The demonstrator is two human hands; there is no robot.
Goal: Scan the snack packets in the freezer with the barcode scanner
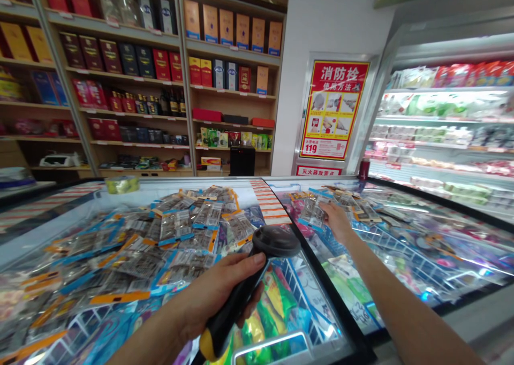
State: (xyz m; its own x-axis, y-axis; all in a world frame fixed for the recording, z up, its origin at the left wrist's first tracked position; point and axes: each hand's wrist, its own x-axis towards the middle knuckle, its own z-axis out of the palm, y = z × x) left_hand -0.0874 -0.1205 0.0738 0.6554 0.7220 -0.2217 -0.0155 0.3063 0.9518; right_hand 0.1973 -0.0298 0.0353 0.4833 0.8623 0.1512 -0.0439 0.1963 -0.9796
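Note:
My left hand (225, 279) is wrapped round the black handle of a barcode scanner (277, 241), its head tilted up over the glass freezer top. Farther right, my right hand (335, 219) grips a small clear snack packet (314, 212) with a blue edge by its right side. That packet is above the right half of the freezer, close to a pile of similar packets (363, 207). On the left half of the glass, beyond the scanner, lies a large heap of packets (176, 226) with blue and orange edges.
Black rails frame the glass freezer lids, and a dark divider (321, 268) runs between them. Bagged goods in baskets show through the glass. A roll of tape (122, 184) sits at the back left. Shelves of boxes (228, 94) and a lit fridge (445, 119) stand behind.

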